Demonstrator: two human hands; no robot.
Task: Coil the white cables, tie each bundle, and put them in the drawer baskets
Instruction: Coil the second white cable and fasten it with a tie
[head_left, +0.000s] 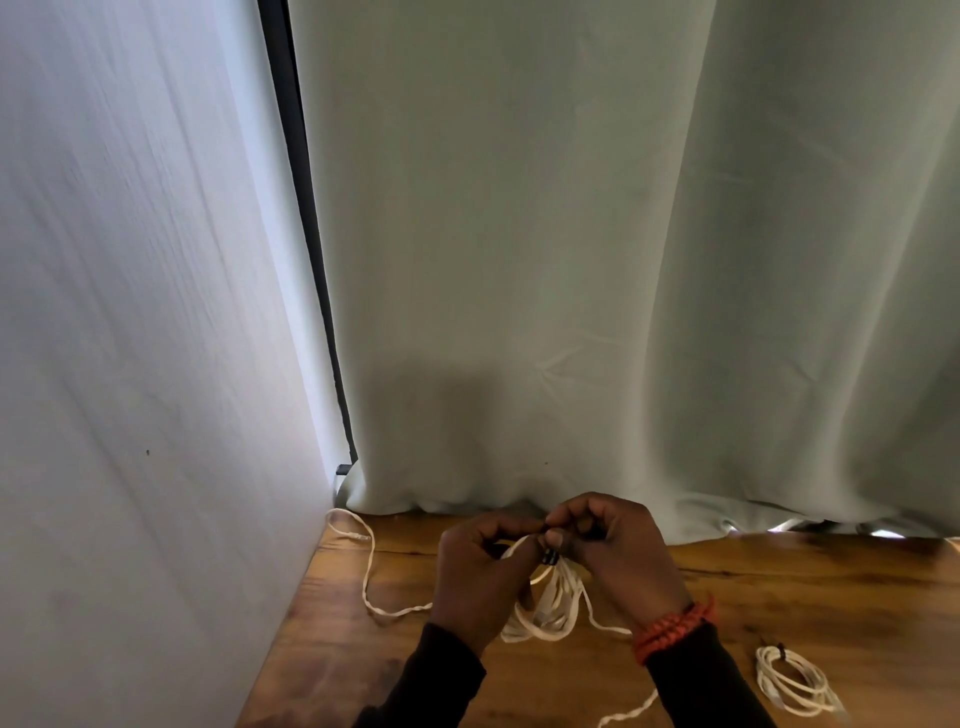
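Note:
A coiled bundle of white cable hangs between my two hands above the wooden table. My left hand grips the top of the coil. My right hand pinches a small black tie wrapped round the coil's top. A tied white cable bundle lies on the table at the lower right. A loose white cable trails across the table on the left. No drawer or basket is in view.
A white wall stands close on the left. A pale green curtain hangs behind the table's far edge. Another stretch of white cable lies near the front edge.

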